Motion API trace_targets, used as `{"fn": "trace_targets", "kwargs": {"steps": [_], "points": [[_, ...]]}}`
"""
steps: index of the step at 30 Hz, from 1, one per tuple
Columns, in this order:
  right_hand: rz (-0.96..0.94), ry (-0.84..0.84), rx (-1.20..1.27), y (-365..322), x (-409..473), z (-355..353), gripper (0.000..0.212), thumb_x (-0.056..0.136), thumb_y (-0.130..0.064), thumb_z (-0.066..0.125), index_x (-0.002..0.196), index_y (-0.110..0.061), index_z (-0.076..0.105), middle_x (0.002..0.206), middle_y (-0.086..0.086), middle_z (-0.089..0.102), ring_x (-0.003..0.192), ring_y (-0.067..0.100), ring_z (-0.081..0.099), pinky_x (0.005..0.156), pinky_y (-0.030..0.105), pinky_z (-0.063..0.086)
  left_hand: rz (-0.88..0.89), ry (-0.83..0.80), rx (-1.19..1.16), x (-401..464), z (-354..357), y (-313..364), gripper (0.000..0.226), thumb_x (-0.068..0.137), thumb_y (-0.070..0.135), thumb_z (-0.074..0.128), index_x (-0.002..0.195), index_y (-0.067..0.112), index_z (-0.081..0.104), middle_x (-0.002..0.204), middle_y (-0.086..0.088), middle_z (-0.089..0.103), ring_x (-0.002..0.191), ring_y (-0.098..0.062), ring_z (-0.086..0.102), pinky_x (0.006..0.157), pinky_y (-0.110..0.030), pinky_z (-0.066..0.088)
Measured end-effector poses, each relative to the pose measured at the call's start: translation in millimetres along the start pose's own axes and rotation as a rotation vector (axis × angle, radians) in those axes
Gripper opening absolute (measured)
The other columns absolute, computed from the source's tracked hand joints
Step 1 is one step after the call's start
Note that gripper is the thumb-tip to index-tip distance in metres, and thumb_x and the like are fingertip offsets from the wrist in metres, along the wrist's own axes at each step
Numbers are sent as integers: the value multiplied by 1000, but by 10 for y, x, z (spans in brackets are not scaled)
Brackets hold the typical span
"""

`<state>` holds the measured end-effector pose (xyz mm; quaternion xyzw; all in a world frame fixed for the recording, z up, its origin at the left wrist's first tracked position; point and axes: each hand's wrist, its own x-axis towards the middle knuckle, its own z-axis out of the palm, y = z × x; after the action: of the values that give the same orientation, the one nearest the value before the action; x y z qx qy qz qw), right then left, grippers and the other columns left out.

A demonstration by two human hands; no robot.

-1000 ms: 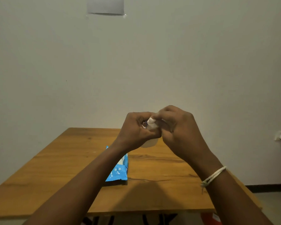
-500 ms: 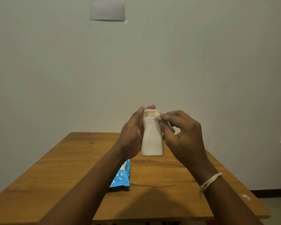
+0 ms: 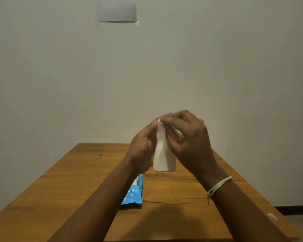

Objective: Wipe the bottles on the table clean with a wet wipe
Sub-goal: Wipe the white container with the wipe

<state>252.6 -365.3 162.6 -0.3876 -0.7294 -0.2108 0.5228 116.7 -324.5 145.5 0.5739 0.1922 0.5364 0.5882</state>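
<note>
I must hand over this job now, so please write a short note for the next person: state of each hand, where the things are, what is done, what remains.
Left hand: grips the white bottle, held upright above the wooden table.
Right hand: pinches the white wet wipe against the bottle's top.
Blue wet wipe pack: lies on the table, partly under the left forearm.
Done: wipe taken out, bottle picked up, top being wiped.
Left: the lower body looks not yet wiped; no other bottle is in view.

Head view: I look forward and slightly down, close over my hands (image 3: 166, 145), toward the wall (image 3: 217, 67).
</note>
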Motion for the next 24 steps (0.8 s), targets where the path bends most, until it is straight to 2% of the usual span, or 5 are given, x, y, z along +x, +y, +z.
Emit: {"fn": "trace_targets", "kwargs": {"steps": [4, 7, 12, 19, 24], "points": [[-100, -161, -38, -83, -370, 62, 26, 83, -27, 67, 108, -20, 68, 102, -1, 66, 98, 15, 60, 83, 38, 49, -23, -31, -95, 22, -118, 61, 48, 105, 40, 29, 144, 22, 51, 139, -15, 61, 124, -36, 59, 103, -48, 48], [-138, -170, -40, -37, -420, 47, 28, 82, -30, 66, 108, -20, 67, 103, -1, 67, 99, 14, 60, 83, 39, 49, -31, -44, -106, 29, -167, 21, 50, 104, 42, 30, 144, 20, 50, 138, -16, 61, 118, -35, 60, 100, -47, 49], [-5, -50, 30, 128, 73, 18, 28, 86, -24, 70, 114, -18, 69, 106, -1, 66, 98, 12, 59, 83, 48, 49, 9, -53, -20, 26, -124, 17, 47, 99, 42, 43, 138, 20, 57, 133, -13, 62, 118, -30, 61, 96, -44, 53], [-126, -270, 56, -118, -580, 160, 30, 85, -36, 50, 107, -24, 68, 106, -7, 67, 106, 4, 52, 92, 33, 38, -10, -2, -334, 99, -279, 118, 43, 99, 39, 45, 135, 18, 54, 132, -16, 62, 98, -30, 67, 80, -43, 56], [-73, -114, 70, 97, -249, 176, 22, 88, -23, 67, 110, -17, 66, 107, 0, 67, 103, 11, 58, 83, 42, 50, -27, -26, -262, 96, -192, 60, 40, 101, 37, 41, 131, 16, 58, 124, -17, 66, 102, -32, 66, 89, -45, 54]]}}
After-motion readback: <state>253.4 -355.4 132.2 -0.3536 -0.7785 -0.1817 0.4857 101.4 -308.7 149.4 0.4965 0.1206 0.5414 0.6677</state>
